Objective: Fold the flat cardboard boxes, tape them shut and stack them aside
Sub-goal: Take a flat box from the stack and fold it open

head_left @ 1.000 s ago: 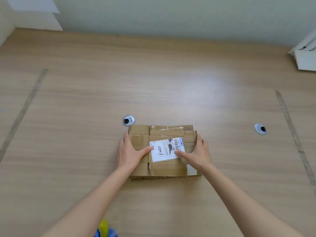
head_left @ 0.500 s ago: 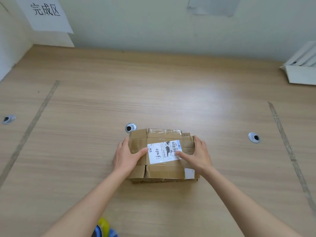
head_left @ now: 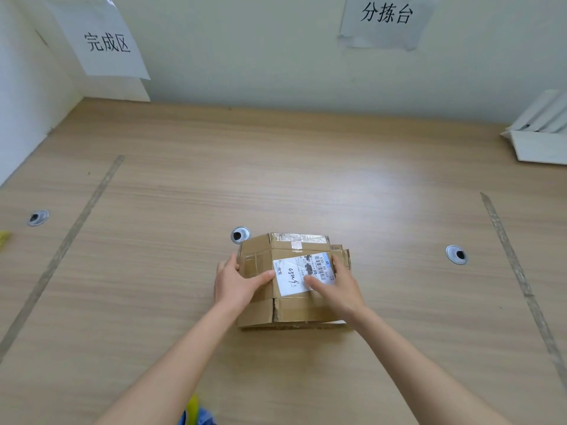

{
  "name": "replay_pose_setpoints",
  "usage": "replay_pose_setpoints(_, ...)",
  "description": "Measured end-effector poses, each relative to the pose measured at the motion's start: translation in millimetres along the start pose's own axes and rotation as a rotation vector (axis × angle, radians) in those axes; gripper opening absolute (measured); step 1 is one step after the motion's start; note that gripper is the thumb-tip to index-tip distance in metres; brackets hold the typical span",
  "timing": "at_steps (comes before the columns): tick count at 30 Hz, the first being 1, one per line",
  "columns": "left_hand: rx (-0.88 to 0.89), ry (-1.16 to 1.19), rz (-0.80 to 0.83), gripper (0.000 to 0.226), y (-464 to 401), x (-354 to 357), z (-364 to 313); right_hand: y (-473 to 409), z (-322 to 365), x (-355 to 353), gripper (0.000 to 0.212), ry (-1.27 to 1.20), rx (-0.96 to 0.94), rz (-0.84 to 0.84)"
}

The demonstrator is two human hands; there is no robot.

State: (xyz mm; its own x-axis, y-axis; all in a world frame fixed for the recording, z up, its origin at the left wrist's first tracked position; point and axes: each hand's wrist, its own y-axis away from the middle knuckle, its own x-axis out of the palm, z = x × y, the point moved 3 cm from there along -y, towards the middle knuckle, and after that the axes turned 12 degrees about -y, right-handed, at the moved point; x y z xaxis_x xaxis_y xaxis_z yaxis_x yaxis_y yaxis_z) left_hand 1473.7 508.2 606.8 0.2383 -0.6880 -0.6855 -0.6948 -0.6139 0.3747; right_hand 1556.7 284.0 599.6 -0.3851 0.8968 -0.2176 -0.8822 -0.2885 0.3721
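Note:
A worn brown cardboard box (head_left: 294, 309), patched with tape and carrying a white shipping label (head_left: 291, 279), sits on the wooden table (head_left: 306, 185) in front of me. My left hand (head_left: 234, 282) grips its left side, thumb laid across the top toward the label. My right hand (head_left: 339, 288) holds the right side, thumb resting on the label. The box's top looks tilted, with its far taped edge raised. Its underside is hidden.
Three round cable holes lie in the table: one (head_left: 240, 234) just behind the box, one at the right (head_left: 456, 254), one at the left (head_left: 37, 217). Tape lines (head_left: 76, 222) (head_left: 515, 265) mark zones. White flat items (head_left: 543, 139) lean at the back right. Paper signs hang on the wall.
My view has lifted toward the wall. Both hands have slid inward on the box, and its top now looks raised and angled instead of lying flat.

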Motion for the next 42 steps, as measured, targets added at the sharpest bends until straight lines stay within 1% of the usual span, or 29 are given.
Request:
replay_pose_setpoints(2, -0.007, 0.109, 0.045, 0.066, 6, -1, -5, 6, 9, -3, 0.04, -0.053, -0.017, 0.009)
replay_pose_setpoints(6, 0.051, 0.384, 0.132, 0.057, 24, -11, -24, 21, 36, -16, 0.045, -0.135, -0.086, 0.067)
replay_pose_setpoints(7, 0.079, 0.42, 0.14, 0.059, 29, -15, -30, 26, 44, -20, 0.046, -0.138, -0.11, 0.069)
replay_pose_setpoints(9, 0.118, 0.46, 0.171, 0.076, 39, -24, -42, 37, 61, -28, 0.047, -0.134, -0.16, 0.059)
replay_pose_setpoints(11, 0.164, 0.443, 0.201, 0.101, 51, -34, -54, 51, 77, -36, 0.053, -0.137, -0.198, 0.034)
replay_pose_setpoints(13, 0.239, 0.373, 0.211, 0.109, 65, -45, -64, 67, 90, -43, 0.065, -0.155, -0.22, -0.004)
replay_pose_setpoints(15, 0.331, 0.283, 0.2, 0.1, 84, -52, -71, 86, 98, -47, 0.069, -0.139, -0.244, -0.025)
replay_pose_setpoints(18, 0.464, 0.201, 0.161, 0.082, 113, -57, -67, 119, 96, -45, 0.061, -0.131, -0.252, -0.015)
replay_pose_setpoints(20, 0.549, 0.18, 0.159, 0.08, 134, -55, -56, 142, 87, -41, 0.058, -0.133, -0.251, -0.021)
replay_pose_setpoints(21, 0.585, 0.171, 0.169, 0.082, 145, -52, -49, 152, 80, -39, 0.059, -0.138, -0.247, -0.025)
replay_pose_setpoints(24, 0.63, 0.17, 0.212, 0.09, 165, -42, -21, 178, 58, -40, 0.073, -0.158, -0.23, -0.053)
replay_pose_setpoints(26, 0.631, 0.17, 0.254, 0.095, 171, -34, -1, 190, 43, -45, 0.09, -0.17, -0.213, -0.053)
replay_pose_setpoints(28, 0.632, 0.14, 0.286, 0.098, 177, -23, 17, 200, 29, -48, 0.112, -0.152, -0.176, 0.003)
replay_pose_setpoints(29, 0.634, 0.125, 0.297, 0.099, 180, -17, 26, 205, 21, -48, 0.121, -0.132, -0.156, 0.039)
replay_pose_setpoints(30, 0.632, 0.116, 0.303, 0.099, 184, -11, 36, 209, 12, -47, 0.125, -0.111, -0.144, 0.07)
replay_pose_setpoints(31, 0.625, 0.111, 0.301, 0.099, 187, -6, 45, 213, 2, -46, 0.125, -0.098, -0.14, 0.091)
replay_pose_setpoints(33, 0.603, 0.115, 0.27, 0.104, 192, 5, 63, 222, -20, -45, 0.117, -0.087, -0.139, 0.103)
replay_pose_setpoints(37, 0.579, 0.109, 0.182, 0.119, 202, 26, 85, 239, -55, -44, 0.102, -0.04, -0.186, 0.091)
replay_pose_setpoints(42, 0.597, 0.167, 0.091, 0.123, 218, 38, 95, 247, -71, -45, 0.094, -0.081, -0.252, 0.056)
